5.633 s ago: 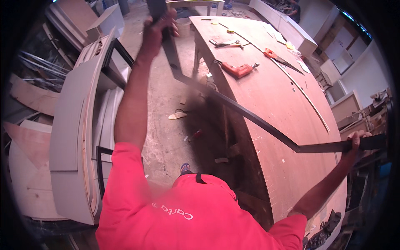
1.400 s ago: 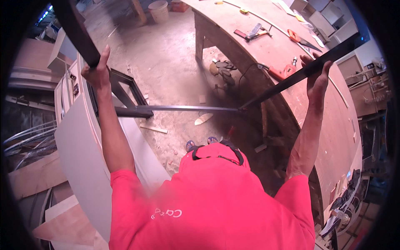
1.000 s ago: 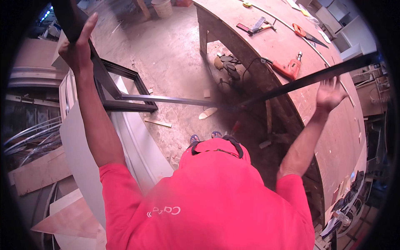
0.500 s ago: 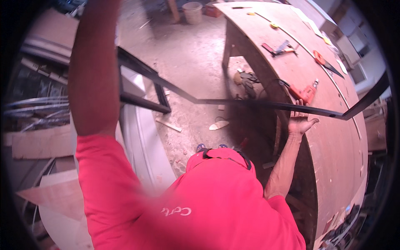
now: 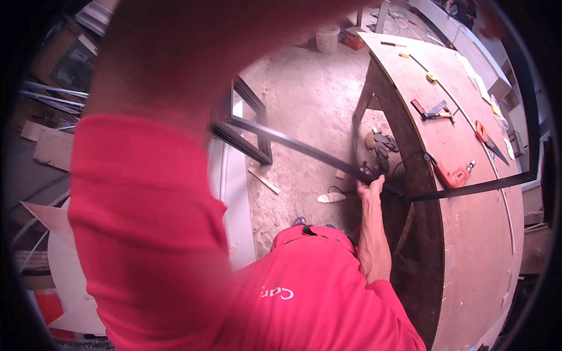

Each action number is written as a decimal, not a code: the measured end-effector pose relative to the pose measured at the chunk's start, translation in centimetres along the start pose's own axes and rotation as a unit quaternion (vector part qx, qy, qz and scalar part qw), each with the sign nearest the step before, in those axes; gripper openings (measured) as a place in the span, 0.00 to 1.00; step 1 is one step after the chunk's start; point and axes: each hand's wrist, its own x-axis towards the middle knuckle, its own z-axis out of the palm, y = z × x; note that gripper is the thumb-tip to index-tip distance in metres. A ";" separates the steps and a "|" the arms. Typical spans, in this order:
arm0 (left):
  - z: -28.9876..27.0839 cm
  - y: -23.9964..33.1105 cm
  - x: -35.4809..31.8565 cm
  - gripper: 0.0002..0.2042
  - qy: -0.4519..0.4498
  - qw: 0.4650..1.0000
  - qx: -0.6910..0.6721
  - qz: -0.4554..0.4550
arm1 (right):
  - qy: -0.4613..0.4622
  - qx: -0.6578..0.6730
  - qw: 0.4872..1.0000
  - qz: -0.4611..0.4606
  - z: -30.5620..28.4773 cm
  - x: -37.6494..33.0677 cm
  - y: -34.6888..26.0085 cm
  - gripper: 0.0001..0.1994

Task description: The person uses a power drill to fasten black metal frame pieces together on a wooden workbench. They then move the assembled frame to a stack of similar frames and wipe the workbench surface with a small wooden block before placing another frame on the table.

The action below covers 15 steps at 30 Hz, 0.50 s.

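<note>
The right grip clamps one black frame; the left grip, blurred, I cannot tell. One bench carries one drill, one saw.

Dusty, debris-strewn concrete floor beside a broad wooden table, pale cabinetry beyond.

On the one workbench filling the right of the frame I count one orange drill, one saw, one hammer, one yellow tape measure and one long pale strip. Toward the top centre there's one bucket and one orange-red box, with one other person at upper right and two feet at lower centre. I make out at least two black frames, a standing frame left of centre and a larger frame reaching right; the metal rods at upper left are too tangled to number.
</note>
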 end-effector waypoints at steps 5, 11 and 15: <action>-4.2 3.4 -1.8 0.22 -0.042 0.999 0.004 -0.004 | -0.001 -0.049 0.990 0.129 -1.0 -2.5 7.2 0.31; -6.5 4.7 -2.5 0.23 -0.068 0.997 0.022 -0.022 | -0.028 -0.202 0.919 0.337 -0.6 -1.6 15.1 0.30; -7.2 5.2 -1.7 0.24 -0.074 0.996 0.034 -0.023 | -0.090 -0.300 0.854 0.415 -1.3 -0.6 18.6 0.31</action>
